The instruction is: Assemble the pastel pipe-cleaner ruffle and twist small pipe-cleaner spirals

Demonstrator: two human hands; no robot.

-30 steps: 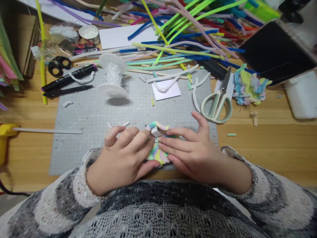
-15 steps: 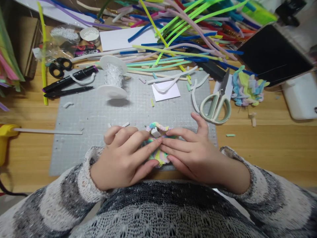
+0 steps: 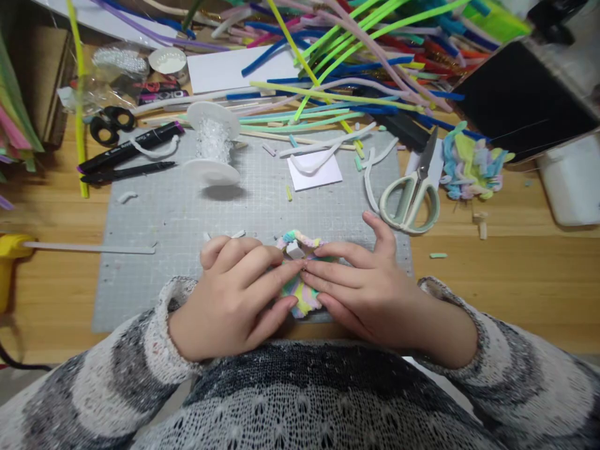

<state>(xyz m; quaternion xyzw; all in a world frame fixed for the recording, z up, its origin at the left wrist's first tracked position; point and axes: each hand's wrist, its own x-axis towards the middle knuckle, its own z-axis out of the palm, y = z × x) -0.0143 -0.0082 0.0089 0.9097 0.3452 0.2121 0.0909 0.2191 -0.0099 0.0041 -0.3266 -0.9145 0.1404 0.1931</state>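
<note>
A pastel pipe-cleaner craft piece (image 3: 305,300) in yellow, pink, blue and lilac lies at the front edge of the grey cutting mat (image 3: 159,219). A small white block (image 3: 295,250) sits within its upper loop. From the left, my left hand (image 3: 244,287) presses on it with index finger and thumb, the other fingers curled. My right hand (image 3: 360,281) holds its right side, several fingertips laid on it and one finger raised. The fingertips of both hands meet over its middle and hide part of it.
Green-handled scissors (image 3: 411,199) lie at the mat's right edge, beside another pastel pipe-cleaner piece (image 3: 473,159). A spool of clear beads (image 3: 212,144) stands left of centre. A yellow glue gun (image 3: 10,253) is at far left. Loose pipe cleaners (image 3: 347,62) heap at the back.
My left thumb and index finger have shifted slightly left, showing a little more of the craft piece's lower part. My right hand stays nearly still. The whole view has shifted very slightly.
</note>
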